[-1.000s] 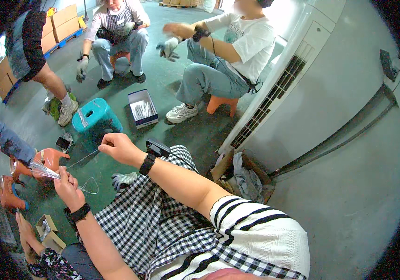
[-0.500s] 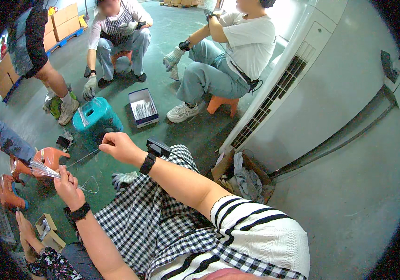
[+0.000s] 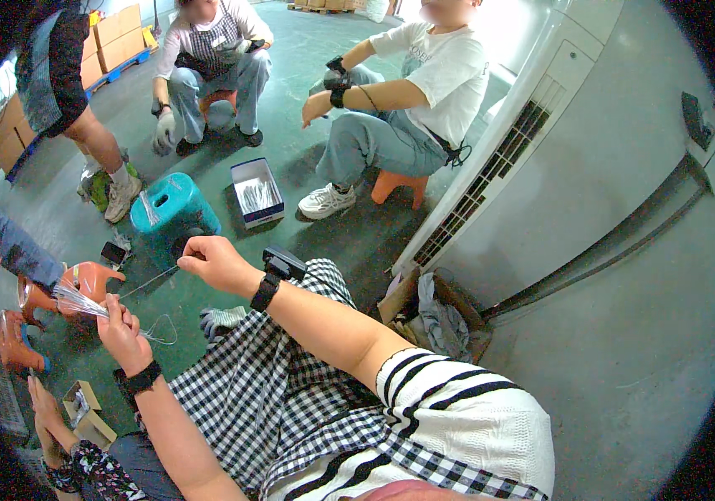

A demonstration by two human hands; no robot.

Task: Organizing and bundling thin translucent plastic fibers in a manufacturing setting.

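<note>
Bundle (image 3: 80, 301) of pale strands sits near 9 o'clock in view, pinched at one end by the left hand (image 3: 123, 336); the other end fans out loose, so a slack pinch could spill the lot. Right hand (image 3: 205, 255), between 1 and 2 o'clock from there, seems to be pinching one straight strand (image 3: 149, 284); tug too hard and it might snap or drag neighbours out. That loop (image 3: 174, 331) at 3 o'clock of the left hand could knot, and the orange stool (image 3: 92, 274) behind might catch ends, can't tell if they touch.
</note>
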